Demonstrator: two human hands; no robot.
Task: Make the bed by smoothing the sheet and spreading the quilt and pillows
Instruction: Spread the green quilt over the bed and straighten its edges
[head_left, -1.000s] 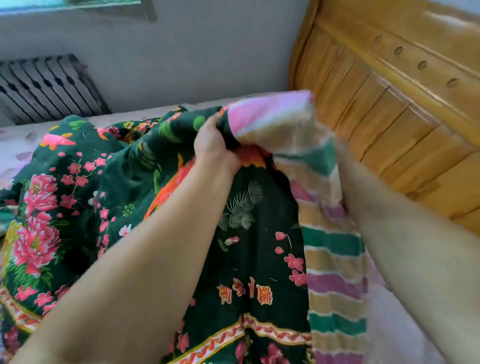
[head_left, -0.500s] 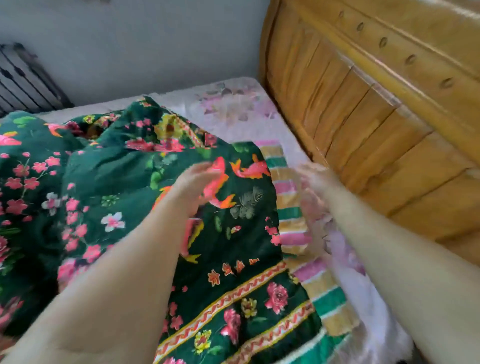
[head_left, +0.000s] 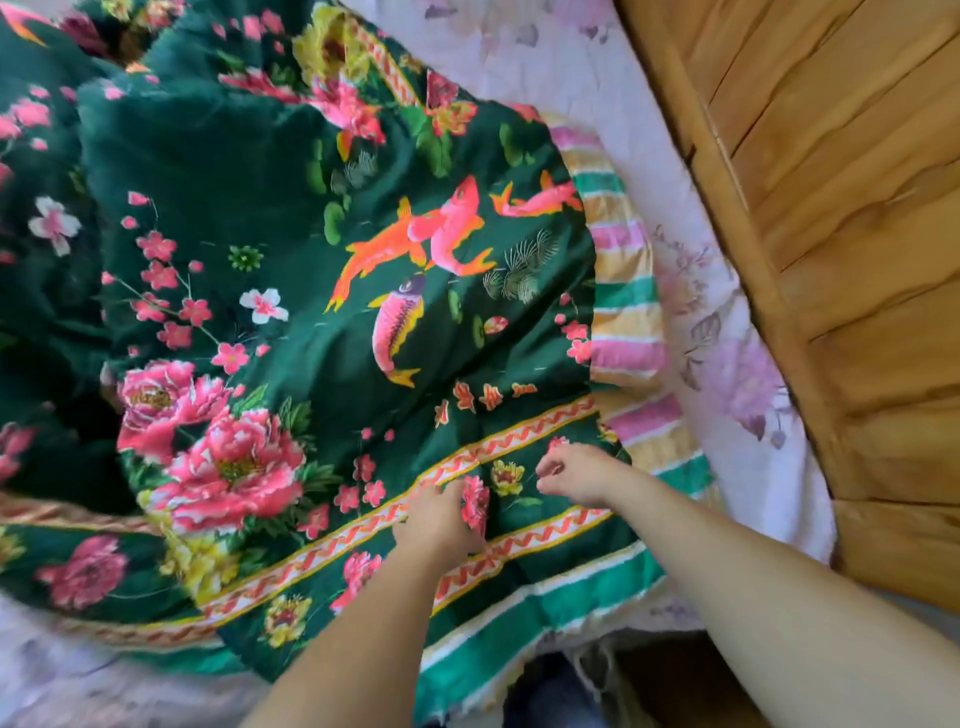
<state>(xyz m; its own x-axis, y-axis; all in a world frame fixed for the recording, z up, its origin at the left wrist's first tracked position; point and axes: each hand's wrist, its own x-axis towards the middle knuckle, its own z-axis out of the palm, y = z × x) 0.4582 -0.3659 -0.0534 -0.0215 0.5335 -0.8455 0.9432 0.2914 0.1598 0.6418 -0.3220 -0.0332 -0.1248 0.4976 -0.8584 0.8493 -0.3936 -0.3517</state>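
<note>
1. Fingers of the left hand (head_left: 441, 517) are curled down into the quilt (head_left: 291, 249), bunching a fold of its bordered edge. The right hand (head_left: 574, 475) sits just beside it, fingers curled on the cloth, seemingly pinching it, though the blur leaves that unsure.
2. From both hands the quilt runs away and to the left. It lies flat near the hands and is heaped in folds at the far left.
3. Its striped underside (head_left: 623, 306) shows along the right edge, towards the headboard (head_left: 831, 218).
4. The near edge hangs over the side of the bed just below the wrists. Both hands are about equally close to that edge, so either could draw it.
5. The pale floral sheet (head_left: 727, 364) lies bare between quilt and headboard, and again at the lower left.
6. I judge the spreading part done: the left-hand heap needs pulling flat. No pillows are in view, and nothing blocks the pull.
</note>
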